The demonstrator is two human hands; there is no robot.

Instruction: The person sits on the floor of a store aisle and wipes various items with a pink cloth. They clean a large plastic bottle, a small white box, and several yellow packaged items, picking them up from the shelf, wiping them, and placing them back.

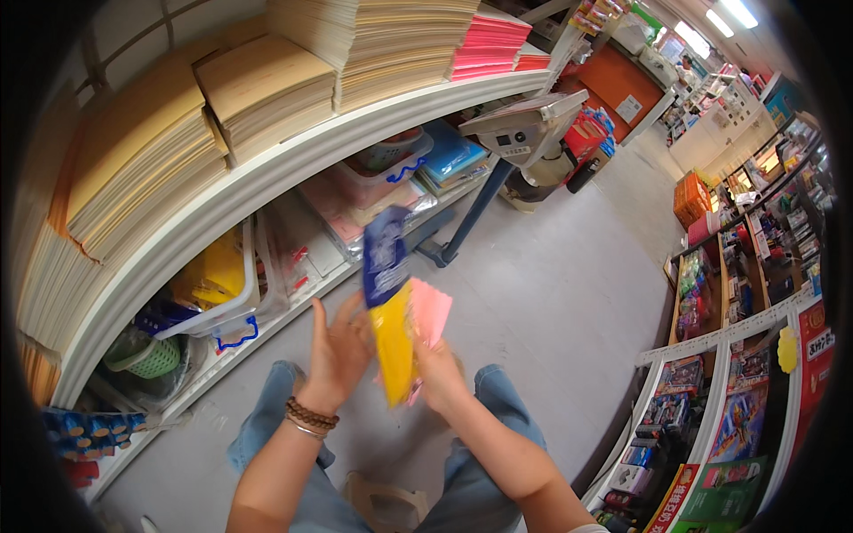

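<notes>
Between my two hands is a flat blue and yellow plastic packet point(390, 306), upright and slightly blurred. My right hand point(440, 373) grips it near its lower right side, together with pink sheets or a pink packet point(430, 310) behind it. My left hand point(340, 360), with a braided bracelet and a thin bangle at the wrist, is beside the packet's left edge with its thumb and fingers spread; whether its fingertips touch the packet is unclear.
A white shelf point(266, 156) on the left bears tall paper stacks point(266, 80). Beneath are a plastic bin point(250, 273) with yellow packets, a green basket point(146, 360) and blue folders point(453, 150). A scale-like device point(526, 130) stands ahead. Under me is a stool point(386, 500); stocked shelves point(700, 346) line the right.
</notes>
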